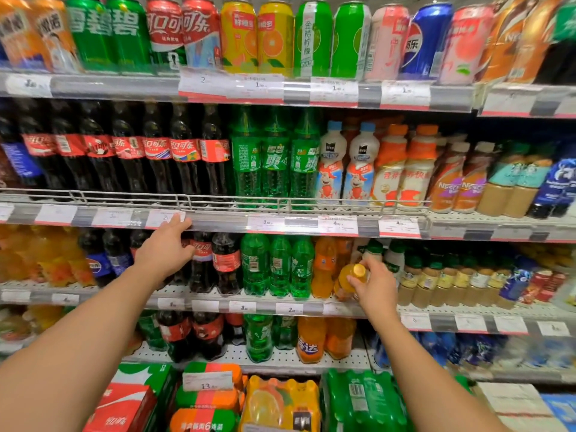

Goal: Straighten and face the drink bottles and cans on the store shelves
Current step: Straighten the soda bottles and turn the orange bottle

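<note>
On the left, our left hand reaches in among the cola bottles on the third shelf, fingers hidden, so we cannot tell its grip. To the right, our right hand grips an orange bottle, tilted at the shelf front beside the green bottles. We judge the job midway: upper rows face forward, lower labels sit turned. Price tags line a store aisle.

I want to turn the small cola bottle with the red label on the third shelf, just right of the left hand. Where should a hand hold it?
Grip the small cola bottle at its neck, from the front: green plastic bottles crowd its right side.
</note>
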